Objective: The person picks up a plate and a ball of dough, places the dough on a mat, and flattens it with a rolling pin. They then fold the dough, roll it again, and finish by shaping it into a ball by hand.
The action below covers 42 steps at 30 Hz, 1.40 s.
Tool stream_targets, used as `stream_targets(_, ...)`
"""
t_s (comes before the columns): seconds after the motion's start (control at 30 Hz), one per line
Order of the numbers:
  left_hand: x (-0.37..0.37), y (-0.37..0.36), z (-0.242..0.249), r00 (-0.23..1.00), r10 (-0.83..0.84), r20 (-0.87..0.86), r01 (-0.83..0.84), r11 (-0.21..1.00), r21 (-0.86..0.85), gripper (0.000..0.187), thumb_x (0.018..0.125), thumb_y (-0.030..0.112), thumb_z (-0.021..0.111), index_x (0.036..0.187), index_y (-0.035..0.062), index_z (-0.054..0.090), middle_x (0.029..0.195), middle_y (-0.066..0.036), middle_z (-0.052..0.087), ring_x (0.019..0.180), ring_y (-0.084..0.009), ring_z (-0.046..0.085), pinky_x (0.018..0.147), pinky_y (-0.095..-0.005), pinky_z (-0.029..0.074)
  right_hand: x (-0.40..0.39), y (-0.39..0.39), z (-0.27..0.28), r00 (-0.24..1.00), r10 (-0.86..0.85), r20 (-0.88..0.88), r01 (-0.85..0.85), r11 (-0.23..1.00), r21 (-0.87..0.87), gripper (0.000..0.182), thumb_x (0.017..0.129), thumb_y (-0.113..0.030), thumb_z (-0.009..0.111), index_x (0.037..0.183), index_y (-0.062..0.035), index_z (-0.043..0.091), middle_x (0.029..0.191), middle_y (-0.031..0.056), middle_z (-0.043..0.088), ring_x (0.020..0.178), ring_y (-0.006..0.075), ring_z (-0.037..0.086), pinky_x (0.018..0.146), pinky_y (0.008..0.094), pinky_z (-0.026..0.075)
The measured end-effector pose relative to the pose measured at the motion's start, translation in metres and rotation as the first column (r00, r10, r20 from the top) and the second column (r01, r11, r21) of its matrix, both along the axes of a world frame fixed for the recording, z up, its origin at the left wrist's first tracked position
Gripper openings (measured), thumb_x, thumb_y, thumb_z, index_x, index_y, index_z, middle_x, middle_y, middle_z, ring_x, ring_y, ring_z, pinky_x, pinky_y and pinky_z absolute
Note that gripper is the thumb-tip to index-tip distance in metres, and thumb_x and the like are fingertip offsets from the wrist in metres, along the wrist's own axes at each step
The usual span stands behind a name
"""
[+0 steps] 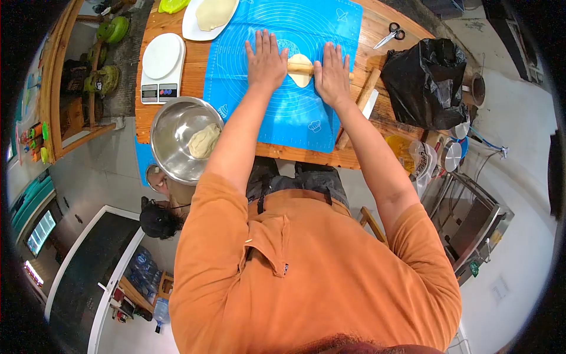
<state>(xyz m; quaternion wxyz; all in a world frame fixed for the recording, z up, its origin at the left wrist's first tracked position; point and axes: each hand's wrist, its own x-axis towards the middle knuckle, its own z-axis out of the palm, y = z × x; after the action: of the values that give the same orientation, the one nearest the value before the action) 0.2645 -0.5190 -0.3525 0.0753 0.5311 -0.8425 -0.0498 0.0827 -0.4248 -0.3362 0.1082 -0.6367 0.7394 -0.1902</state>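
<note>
On a blue printed baking mat (236, 127) lies a small flattened piece of dough (302, 81). A thin wooden rolling pin (300, 68) crosses it from side to side. My left hand (267, 64) rests over the pin's left end, fingers stretched forward and apart. Over the right end lies my right hand (333, 74), its fingers also straight, with a bit of the pin showing beyond it. Both palms hide parts of the pin. To the left, a steel bowl (168, 133) holds a lump of dough (204, 141), partly behind my left forearm.
A kitchen scale (163, 74) and a white plate (194, 30) with a flat dough round (213, 14) are on the left. Scissors (390, 35), a black plastic bag (421, 88) and a wooden stick (359, 106) lie right. A person (160, 218) is beside the table at lower left.
</note>
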Motion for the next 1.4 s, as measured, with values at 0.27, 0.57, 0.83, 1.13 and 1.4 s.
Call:
stream_targets(0.27, -0.009, -0.021, -0.008, 0.998, 0.044, 0.047, -0.043, 0.999, -0.028, 0.071, 0.112, 0.048, 0.031, 0.164, -0.001, 0.031, 0.173, -0.02, 0.025, 0.163, -0.0356, 0.013, 0.13, -0.0611, 0.007, -0.002, -0.025, -0.009, 0.985, -0.034, -0.167, 0.036, 0.999, 0.009, 0.069, 0.111, -0.041, 0.035, 0.164, 0.0014, 0.03, 0.17, 0.0223, 0.031, 0.161, 0.0407, 0.02, 0.13, 0.0599, 0.006)
stream_targets(0.57, -0.018, -0.042, -0.016, 0.997, 0.076, -0.005, -0.076, 0.997, -0.024, 0.072, 0.112, 0.047, 0.03, 0.165, -0.0017, 0.026, 0.174, -0.021, 0.022, 0.164, -0.0361, 0.011, 0.13, -0.0617, 0.007, -0.013, -0.05, -0.017, 0.986, -0.029, -0.165, 0.025, 0.999, -0.025, 0.07, 0.109, -0.041, 0.038, 0.165, -0.0003, 0.029, 0.171, 0.0228, 0.028, 0.161, 0.0416, 0.018, 0.129, 0.0624, 0.006)
stream_targets(0.83, -0.02, -0.062, -0.029, 0.992, 0.035, -0.124, -0.047, 0.994, -0.096, 0.073, 0.112, 0.048, 0.034, 0.162, -0.0049, 0.031, 0.172, -0.025, 0.025, 0.162, -0.0399, 0.015, 0.128, -0.0642, 0.01, -0.021, -0.07, -0.016, 0.986, -0.018, -0.165, 0.014, 1.0, -0.026, 0.07, 0.109, -0.04, 0.04, 0.166, -0.0018, 0.027, 0.171, 0.0246, 0.027, 0.161, 0.0435, 0.017, 0.127, 0.0666, 0.007)
stream_targets(1.13, -0.032, -0.081, -0.004, 0.987, 0.057, -0.15, -0.075, 0.99, -0.12, 0.067, 0.109, 0.04, 0.043, 0.157, -0.0061, 0.04, 0.167, -0.023, 0.035, 0.159, -0.0387, 0.025, 0.13, -0.0585, 0.015, -0.029, -0.096, -0.024, 0.984, -0.035, -0.174, 0.018, 0.995, -0.095, 0.066, 0.109, -0.042, 0.04, 0.164, -0.0041, 0.034, 0.168, 0.0248, 0.033, 0.158, 0.0447, 0.024, 0.125, 0.0699, 0.01)
stream_targets(1.4, -0.039, -0.103, 0.0, 0.976, 0.054, -0.21, -0.072, 0.994, -0.08, 0.057, 0.106, 0.029, 0.049, 0.149, -0.0091, 0.049, 0.16, -0.025, 0.044, 0.154, -0.0393, 0.034, 0.129, -0.0552, 0.02, -0.03, -0.123, 0.002, 0.983, -0.063, -0.17, 0.062, 0.998, -0.008, 0.06, 0.105, -0.033, 0.05, 0.153, 0.0032, 0.047, 0.16, 0.0274, 0.044, 0.15, 0.0471, 0.036, 0.126, 0.0624, 0.02)
